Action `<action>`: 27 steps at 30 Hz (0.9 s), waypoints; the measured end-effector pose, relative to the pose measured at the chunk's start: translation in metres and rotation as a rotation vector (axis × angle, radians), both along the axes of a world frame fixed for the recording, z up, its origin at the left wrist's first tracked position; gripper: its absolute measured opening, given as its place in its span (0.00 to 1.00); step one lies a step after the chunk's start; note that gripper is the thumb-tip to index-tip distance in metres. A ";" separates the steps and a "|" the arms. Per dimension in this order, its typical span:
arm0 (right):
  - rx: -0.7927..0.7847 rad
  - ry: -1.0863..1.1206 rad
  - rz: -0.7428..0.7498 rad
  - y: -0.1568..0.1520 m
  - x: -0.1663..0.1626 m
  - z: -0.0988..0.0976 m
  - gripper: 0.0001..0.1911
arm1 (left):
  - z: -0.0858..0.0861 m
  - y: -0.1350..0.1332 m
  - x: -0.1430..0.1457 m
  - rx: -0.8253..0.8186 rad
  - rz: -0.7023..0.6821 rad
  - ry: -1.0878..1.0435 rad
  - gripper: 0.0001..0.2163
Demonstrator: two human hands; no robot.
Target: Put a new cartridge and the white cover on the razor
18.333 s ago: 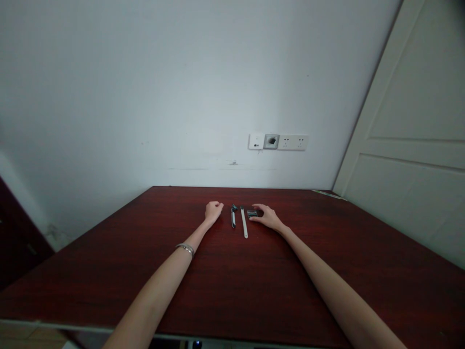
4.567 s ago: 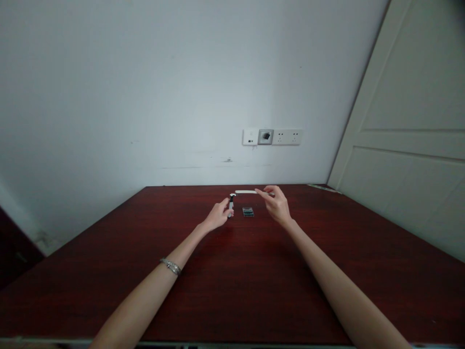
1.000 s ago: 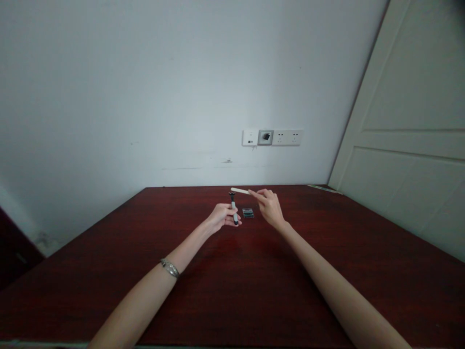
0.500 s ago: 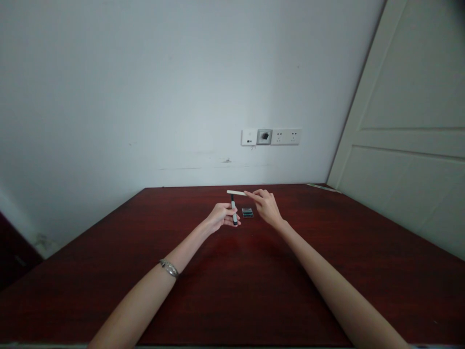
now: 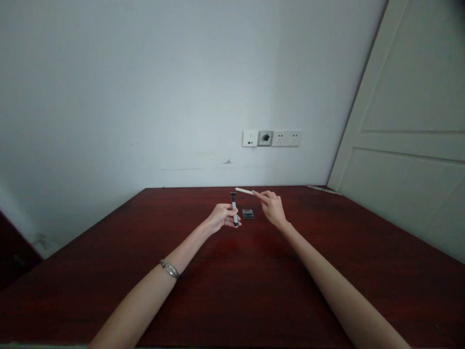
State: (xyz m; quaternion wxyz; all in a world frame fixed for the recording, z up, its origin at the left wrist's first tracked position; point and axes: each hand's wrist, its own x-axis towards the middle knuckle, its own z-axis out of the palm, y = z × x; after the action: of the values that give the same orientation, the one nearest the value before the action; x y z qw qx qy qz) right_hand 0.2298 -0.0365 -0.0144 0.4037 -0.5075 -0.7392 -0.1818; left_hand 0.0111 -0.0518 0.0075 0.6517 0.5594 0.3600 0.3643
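My left hand (image 5: 220,216) is closed around a slim black-and-white razor-like handle (image 5: 234,209), held upright with its dark head on top. My right hand (image 5: 272,208) pinches one end of a thin white stick (image 5: 244,191), which points left, its free end just above and right of the handle's head. A small dark flat case (image 5: 247,214) lies on the dark red wooden table (image 5: 232,271) between the two hands. A silver bracelet (image 5: 169,268) is on my left wrist.
A white wall rises behind the table, with a row of wall sockets (image 5: 271,138). A white door (image 5: 410,145) stands at the right. A thin pale strip (image 5: 323,189) lies at the table's far right corner.
Over the last second the white stick's tip moved left over the handle's head, then back right and slightly up. The left hand kept the handle upright and almost still.
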 end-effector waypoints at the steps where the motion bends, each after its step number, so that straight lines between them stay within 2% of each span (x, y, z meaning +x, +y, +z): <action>1: 0.001 0.014 -0.014 0.000 0.001 0.000 0.22 | 0.000 0.000 0.000 -0.002 0.001 -0.001 0.08; 7: -0.002 -0.033 0.071 -0.001 -0.001 0.002 0.24 | -0.001 0.001 0.000 0.000 -0.004 0.002 0.08; 11: -0.004 0.015 0.018 0.000 0.001 0.001 0.23 | -0.002 0.002 -0.001 0.008 -0.007 0.009 0.06; 16: -0.003 -0.015 0.079 -0.001 -0.004 0.003 0.22 | -0.001 0.003 -0.001 0.020 -0.011 0.021 0.06; 18: -0.008 -0.010 0.057 -0.001 -0.003 0.002 0.22 | 0.000 0.002 0.000 0.035 -0.017 0.033 0.06; 22: -0.048 0.100 0.013 0.003 0.007 0.002 0.20 | 0.003 0.002 0.000 0.072 -0.034 0.067 0.06; 27: -0.162 0.299 0.220 0.005 0.007 0.008 0.21 | 0.002 0.009 0.000 0.129 0.016 0.160 0.03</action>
State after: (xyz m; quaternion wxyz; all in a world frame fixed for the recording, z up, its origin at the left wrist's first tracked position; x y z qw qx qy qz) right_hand 0.2369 -0.0311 -0.0064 0.4841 -0.4760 -0.7342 0.0008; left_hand 0.0114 -0.0433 0.0093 0.5807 0.6245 0.3913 0.3460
